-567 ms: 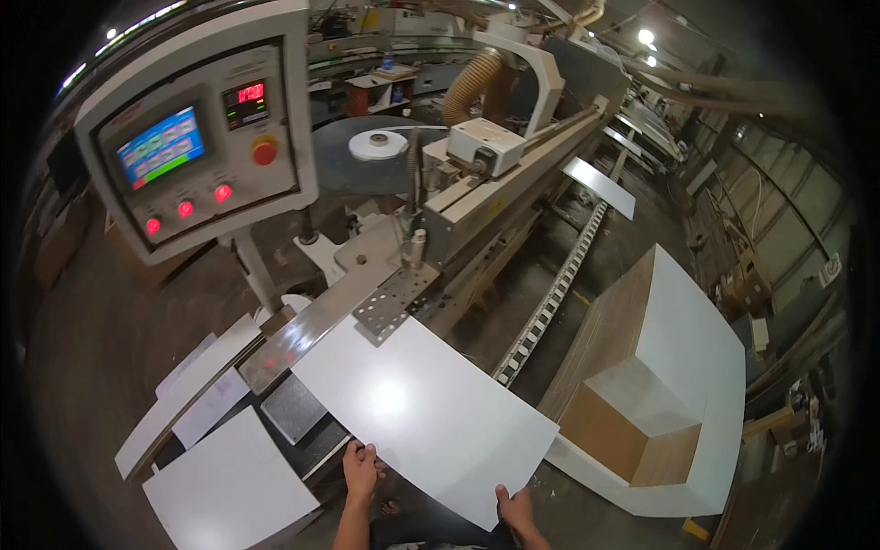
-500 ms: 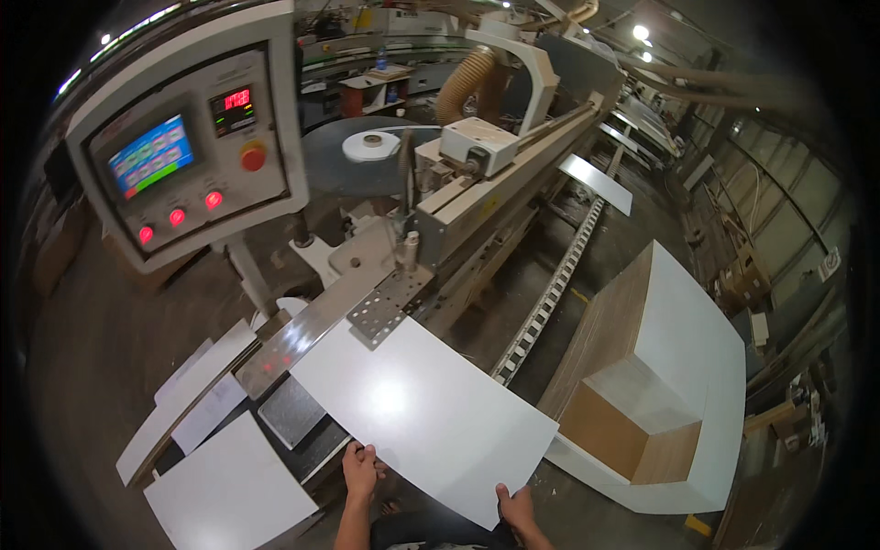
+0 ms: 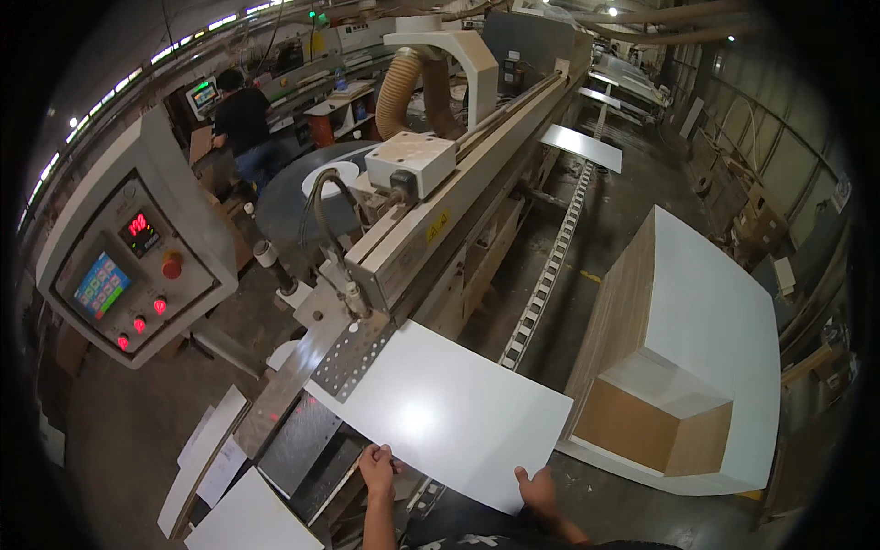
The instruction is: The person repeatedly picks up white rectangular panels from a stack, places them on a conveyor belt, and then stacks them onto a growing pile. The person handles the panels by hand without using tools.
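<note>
— Machine (image 3: 458, 211) first: where was it?
— It was long and ran toward one o'clock. The white panel (image 3: 440, 412) lay flat at six o'clock, with its far corner on the metal plate (image 3: 353, 357).
— Hands?
— The left hand (image 3: 378, 469) and right hand (image 3: 536, 490) each pinched the near edge.
— Which step?
— Feeding it in, I think. A push would need it kept straight.

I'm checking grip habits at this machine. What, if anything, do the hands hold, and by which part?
Both hands, left and right, hold the white panel by its near edge.
</note>
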`<action>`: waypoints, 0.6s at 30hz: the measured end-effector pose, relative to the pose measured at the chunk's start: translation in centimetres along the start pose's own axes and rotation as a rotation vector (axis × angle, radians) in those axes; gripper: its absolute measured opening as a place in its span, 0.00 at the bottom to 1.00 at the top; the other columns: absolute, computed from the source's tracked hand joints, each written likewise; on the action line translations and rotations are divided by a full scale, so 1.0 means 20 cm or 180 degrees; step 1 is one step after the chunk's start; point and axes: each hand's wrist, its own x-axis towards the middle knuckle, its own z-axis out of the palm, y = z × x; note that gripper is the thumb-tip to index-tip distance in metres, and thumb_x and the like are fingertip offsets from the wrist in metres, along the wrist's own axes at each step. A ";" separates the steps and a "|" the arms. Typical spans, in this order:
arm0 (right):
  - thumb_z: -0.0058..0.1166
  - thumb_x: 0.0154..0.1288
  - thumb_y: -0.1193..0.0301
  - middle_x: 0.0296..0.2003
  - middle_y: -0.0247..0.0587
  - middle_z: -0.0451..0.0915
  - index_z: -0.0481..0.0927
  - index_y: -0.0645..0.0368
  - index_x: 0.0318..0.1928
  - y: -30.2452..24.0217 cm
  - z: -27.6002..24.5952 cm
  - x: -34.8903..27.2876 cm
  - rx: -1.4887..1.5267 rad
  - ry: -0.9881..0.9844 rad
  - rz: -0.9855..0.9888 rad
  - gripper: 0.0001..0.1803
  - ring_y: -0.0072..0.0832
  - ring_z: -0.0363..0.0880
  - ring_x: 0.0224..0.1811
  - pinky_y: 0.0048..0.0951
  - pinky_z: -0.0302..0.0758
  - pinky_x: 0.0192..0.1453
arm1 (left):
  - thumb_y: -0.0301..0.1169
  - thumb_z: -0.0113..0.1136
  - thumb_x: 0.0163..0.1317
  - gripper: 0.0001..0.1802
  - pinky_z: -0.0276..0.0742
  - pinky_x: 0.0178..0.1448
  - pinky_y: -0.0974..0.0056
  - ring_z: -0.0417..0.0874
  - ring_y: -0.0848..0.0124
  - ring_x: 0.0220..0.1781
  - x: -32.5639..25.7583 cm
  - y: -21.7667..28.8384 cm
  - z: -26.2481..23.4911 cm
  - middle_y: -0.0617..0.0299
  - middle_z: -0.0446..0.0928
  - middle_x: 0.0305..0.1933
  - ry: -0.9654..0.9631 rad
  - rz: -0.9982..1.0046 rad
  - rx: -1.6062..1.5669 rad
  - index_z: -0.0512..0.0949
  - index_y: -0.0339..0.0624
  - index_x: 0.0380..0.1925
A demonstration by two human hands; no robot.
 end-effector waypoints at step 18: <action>0.55 0.73 0.60 0.35 0.46 0.80 0.72 0.65 0.53 0.03 -0.25 0.75 0.2020 -0.0857 0.0071 0.20 0.33 0.81 0.25 0.33 0.77 0.20 | 0.28 0.53 0.71 0.10 0.75 0.24 0.66 0.80 0.71 0.21 -0.03 -0.02 0.26 0.58 0.80 0.31 0.1364 0.0955 -0.0059 0.74 0.40 0.49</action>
